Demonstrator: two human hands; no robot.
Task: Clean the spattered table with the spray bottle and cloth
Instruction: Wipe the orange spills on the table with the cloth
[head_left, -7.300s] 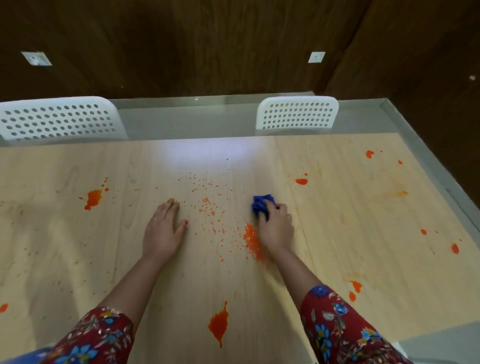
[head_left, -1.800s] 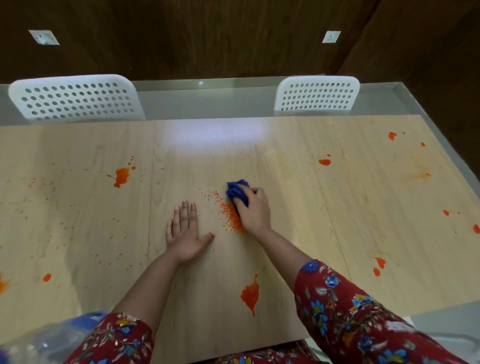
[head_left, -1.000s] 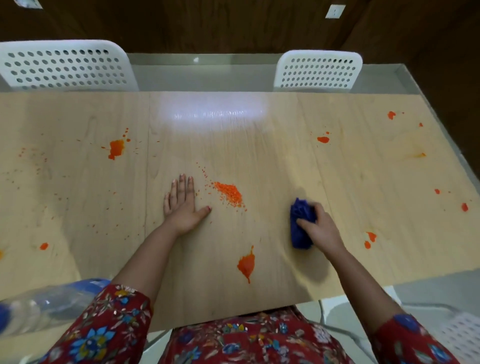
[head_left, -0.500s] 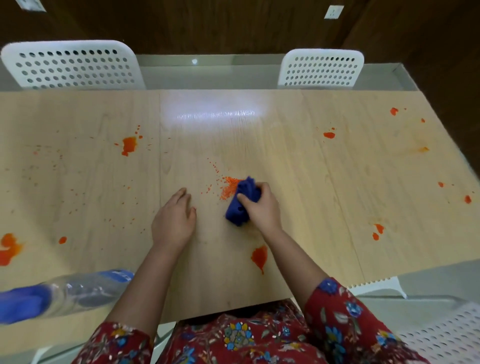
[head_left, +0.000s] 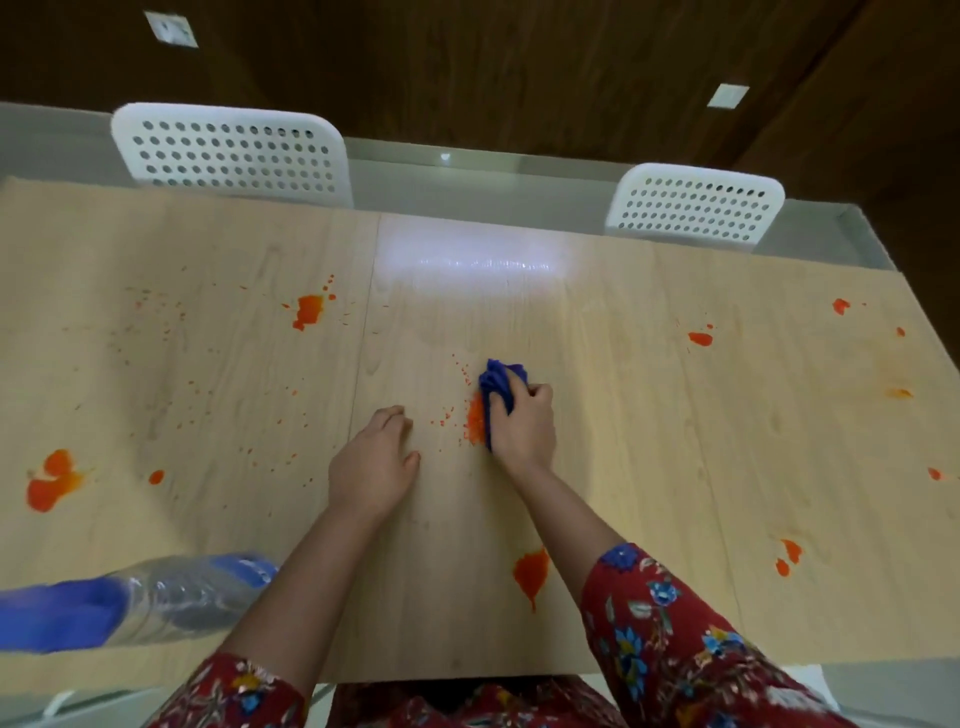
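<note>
Cloth (head_left: 501, 387), a blue wad, lies about mid-table, pressed to the surface by the right hand (head_left: 522, 426), whose fingers are curled round it. An orange heap (head_left: 475, 423) touches its left side, with specks (head_left: 441, 418) scattered just beyond.

The wiping step looks to be in hand, with loose mess being gathered. The next move likely calls for firm downward pressure and a scoop that takes the heap into the cloth, not a smear across the wood.

The left hand (head_left: 374, 462) rests on the surface just left of the specks. Its fingers are loosely bent, hold nothing and seem to brace. The bottle (head_left: 156, 592) lies on its side at the near-left edge, blurred, with neither hand on it.

Much of the table (head_left: 649, 467) looks undone. One blot (head_left: 531, 571) sits by the near edge, one (head_left: 52, 480) at the left edge and one (head_left: 309, 312) toward the far-left. Spots (head_left: 701, 339) run along the right side.

Two white chairs (head_left: 234, 150) stand beyond the far edge on grey floor (head_left: 467, 176), against a dark wood wall (head_left: 493, 67).
</note>
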